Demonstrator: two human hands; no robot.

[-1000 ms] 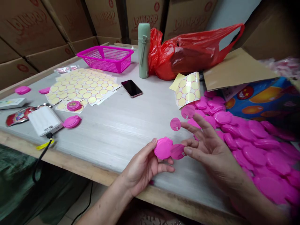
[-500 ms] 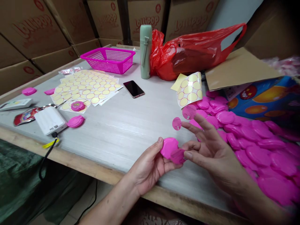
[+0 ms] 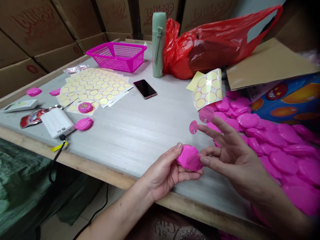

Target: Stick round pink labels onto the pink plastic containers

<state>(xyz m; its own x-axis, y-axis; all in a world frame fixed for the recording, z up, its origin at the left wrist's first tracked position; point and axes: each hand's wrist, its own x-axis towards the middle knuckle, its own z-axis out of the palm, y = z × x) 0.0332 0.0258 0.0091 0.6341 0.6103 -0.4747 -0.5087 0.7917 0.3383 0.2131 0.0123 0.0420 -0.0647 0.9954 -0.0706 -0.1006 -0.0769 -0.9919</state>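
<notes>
My left hand [image 3: 162, 176] grips a round pink plastic case [image 3: 184, 154] between thumb and fingers, above the table's front edge. Thumb and index finger of my right hand [image 3: 237, 160] pinch a round translucent pink sticker [image 3: 195, 163], which overlaps the right part of the case's face. Whether it is stuck down there, I cannot tell. Two more round stickers cling to raised fingertips of the same hand: a small one [image 3: 193, 127] and a larger one [image 3: 206, 114]. To the right lies a big heap of similar pink cases [image 3: 282, 161].
Sticker sheets [image 3: 92, 85] spread at the left, with a curled sheet [image 3: 208, 88] near the heap. A phone [image 3: 145, 89], green flask [image 3: 159, 46], pink basket [image 3: 115, 58] and red bag [image 3: 212, 50] stand behind. A white power bank [image 3: 57, 122] with a cable sits at left.
The pinched sticker has shifted slightly left and up relative to the case, covering more of its face. The whole view has tilted down a little. My left hand still holds the case.
</notes>
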